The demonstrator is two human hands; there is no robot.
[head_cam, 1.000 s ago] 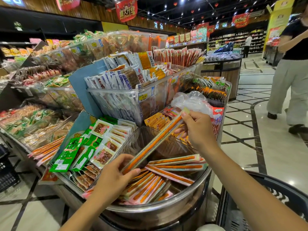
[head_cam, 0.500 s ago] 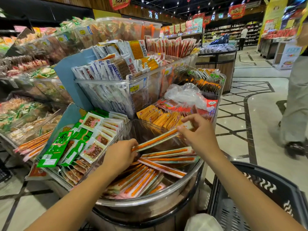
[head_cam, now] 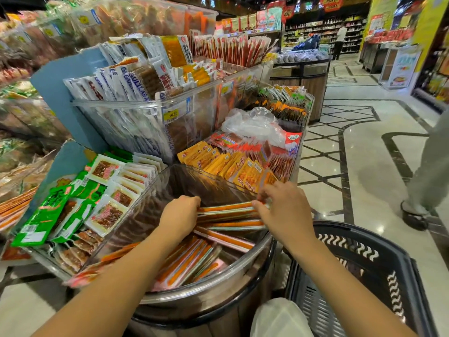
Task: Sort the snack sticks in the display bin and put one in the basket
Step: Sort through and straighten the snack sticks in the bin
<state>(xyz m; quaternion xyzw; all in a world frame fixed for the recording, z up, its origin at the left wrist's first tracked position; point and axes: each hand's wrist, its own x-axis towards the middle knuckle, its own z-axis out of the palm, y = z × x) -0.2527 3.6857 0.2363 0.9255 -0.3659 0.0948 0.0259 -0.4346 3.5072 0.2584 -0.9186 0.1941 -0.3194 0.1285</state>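
Presently both hands grip one snack stick (head_cam: 226, 207): the left hand (head_cam: 179, 215) curls over its left end and the right hand (head_cam: 284, 207) pinches its right end, though blur hides the fingertips. The stick lies across the pile of sticks (head_cam: 189, 263) at the far side of the display bin (head_cam: 209, 299). The wrappers look slippery, so neighbouring sticks could drag along and slide over the bin's low front rim onto the floor (head_cam: 364, 154). The right knuckles sit just beside the yellow packets (head_cam: 218, 164), which a careless lift might knock. Open room lies to the right, where the basket (head_cam: 347, 248) stands just beside the bin.
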